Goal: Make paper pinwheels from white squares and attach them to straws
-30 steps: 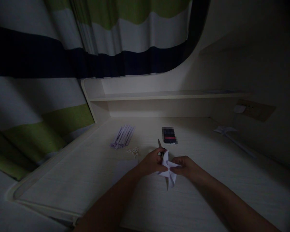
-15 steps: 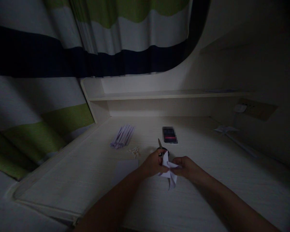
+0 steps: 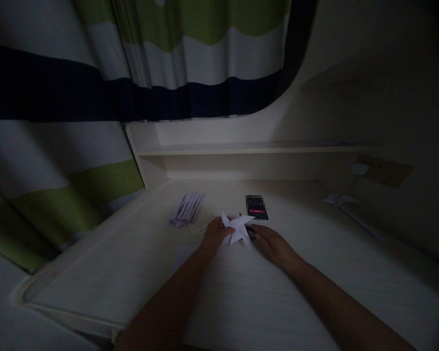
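Note:
A white paper pinwheel point(image 3: 237, 228) is pinched in my left hand point(image 3: 215, 233), its folded blades spread toward the right. Beside it, my right hand point(image 3: 271, 243) has its fingers closed at the black handle of a pair of scissors point(image 3: 250, 232). The scissors lie partly behind the pinwheel, with only the blade tip showing above it. Left of my left hand are small pale pieces point(image 3: 199, 230), partly covered by the hand. A sheet of paper point(image 3: 185, 254) lies near my left forearm.
A bundle of rolled paper sticks point(image 3: 188, 208) lies at the left of the desk point(image 3: 300, 312). A phone point(image 3: 256, 208) lies behind my hands. Another pinwheel on a stick point(image 3: 339, 200) rests far right, below a wall socket point(image 3: 384, 170). A shelf point(image 3: 241, 148) runs along the back.
My left hand has moved left and away from me with the pinwheel. My right hand has let go of the pinwheel and moved to the scissors' handle.

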{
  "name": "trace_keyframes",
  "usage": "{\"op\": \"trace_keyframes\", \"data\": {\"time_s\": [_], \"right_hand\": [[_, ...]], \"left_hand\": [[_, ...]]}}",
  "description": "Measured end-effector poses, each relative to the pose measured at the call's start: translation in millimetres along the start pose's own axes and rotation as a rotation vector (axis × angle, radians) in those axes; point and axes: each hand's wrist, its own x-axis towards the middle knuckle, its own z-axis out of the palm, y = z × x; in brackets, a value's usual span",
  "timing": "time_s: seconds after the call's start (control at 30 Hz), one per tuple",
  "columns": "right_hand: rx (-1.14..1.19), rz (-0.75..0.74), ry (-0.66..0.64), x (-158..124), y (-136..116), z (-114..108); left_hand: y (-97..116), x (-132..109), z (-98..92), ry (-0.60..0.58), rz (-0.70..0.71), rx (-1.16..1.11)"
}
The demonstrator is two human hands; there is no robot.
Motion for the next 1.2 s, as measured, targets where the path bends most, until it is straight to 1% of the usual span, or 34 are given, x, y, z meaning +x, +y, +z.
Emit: {"op": "trace_keyframes", "data": {"time_s": [0.03, 0.07, 0.13, 0.2, 0.33, 0.4, 0.53, 0.73, 0.87, 0.93, 1.07, 1.2], "right_hand": [[-0.058, -0.046, -0.052, 1.3, 2.2, 3.7], [-0.112, -0.070, -0.093, 2.2, 3.8, 7.1], [-0.205, -0.068, -0.149, 2.7, 5.2, 11.9], [-0.292, -0.037, -0.171, 1.6, 4.9, 12.3], [-0.467, 0.042, -0.183, -2.1, 2.6, 0.6], [-0.518, 0.090, -0.199, -4.1, 2.3, -7.0], [-0.493, 0.162, -0.216, -8.9, 4.9, -15.0], [-0.368, 0.185, -0.267, -14.1, 13.1, -13.7], [-0.310, 0.226, -0.270, -14.0, 16.7, -14.0], [-0.321, 0.257, -0.277, -13.8, 18.5, -14.5], [-0.413, 0.332, -0.297, -14.5, 20.0, -15.8], [-0.485, 0.361, -0.301, -14.8, 16.7, -17.5]], "left_hand": [[-1.3, 3.0, -2.9, 0.030, -0.007, -0.010], [-3.0, 5.8, -5.4, 0.036, -0.008, -0.025], [-6.7, 10.4, -9.7, 0.069, -0.011, -0.025], [-9.9, 13.4, -12.7, 0.099, -0.006, -0.015], [-12.2, 15.6, -15.1, 0.149, -0.014, 0.000], [-12.2, 16.2, -15.2, 0.172, -0.026, 0.031], [-13.6, 17.6, -13.7, 0.145, -0.027, 0.056], [-16.2, 15.9, -9.5, 0.144, -0.003, 0.093], [-16.3, 13.4, -7.9, 0.107, 0.010, 0.094], [-16.5, 12.9, -6.9, 0.108, -0.004, 0.116], [-17.5, 12.9, -4.3, 0.126, -0.003, 0.146], [-18.1, 12.4, -3.4, 0.126, 0.002, 0.173]]}}
